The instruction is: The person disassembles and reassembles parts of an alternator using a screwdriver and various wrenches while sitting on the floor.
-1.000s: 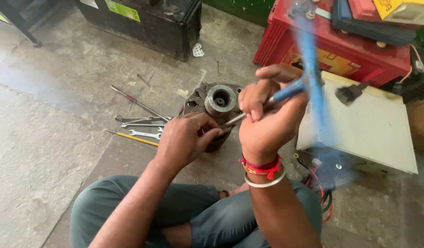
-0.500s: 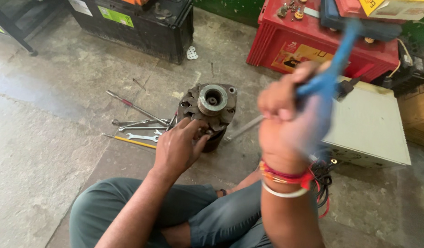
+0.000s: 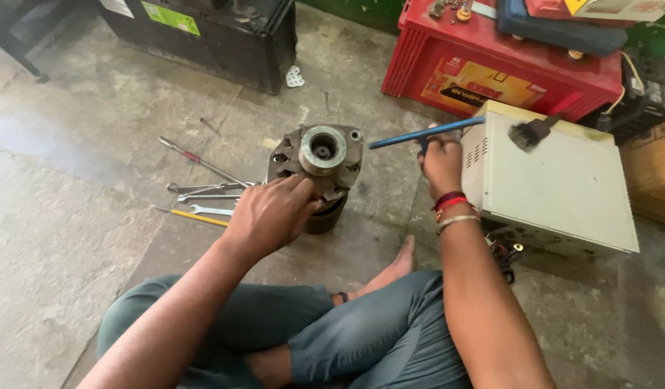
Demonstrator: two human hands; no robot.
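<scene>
A rusty round motor housing [image 3: 319, 162] with a metal ring on top stands on the concrete floor in front of my crossed legs. My left hand [image 3: 269, 214] rests on its near left side, fingers curled against the casing. My right hand [image 3: 440, 160] is lowered to the right of the housing and grips a blue-handled brush [image 3: 455, 130] by the handle. The dark bristles of the brush lie over the top of a cream metal box [image 3: 556, 180].
Several wrenches and a screwdriver [image 3: 203, 194] lie on the floor left of the housing. A black battery [image 3: 203, 36] sits at the back left, a red battery [image 3: 491, 65] with clutter on top at the back right. A cardboard box [image 3: 649, 169] is far right.
My right hand has swung down from high in front of me to beside the cream box, carrying the brush. My left hand has stayed on the housing.
</scene>
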